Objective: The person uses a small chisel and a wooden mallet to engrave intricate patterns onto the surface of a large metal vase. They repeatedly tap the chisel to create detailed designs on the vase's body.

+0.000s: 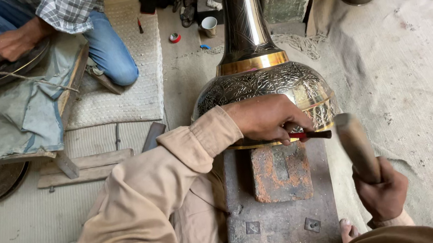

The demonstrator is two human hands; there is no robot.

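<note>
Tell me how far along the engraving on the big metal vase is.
The vase already shows pattern over its neck and bulging body. In hand: the left hand holds a thin red-handled chisel to the lower rim, and the right hand grips a wooden mallet. Its far side is hidden, so what remains is unclear.

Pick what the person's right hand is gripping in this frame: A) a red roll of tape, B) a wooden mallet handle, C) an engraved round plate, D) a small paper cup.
B: the right hand is closed round the lower end of a wooden mallet handle raised beside the engraved metal vase, while the left hand holds a thin red-handled chisel against the vase's lower rim.
</note>
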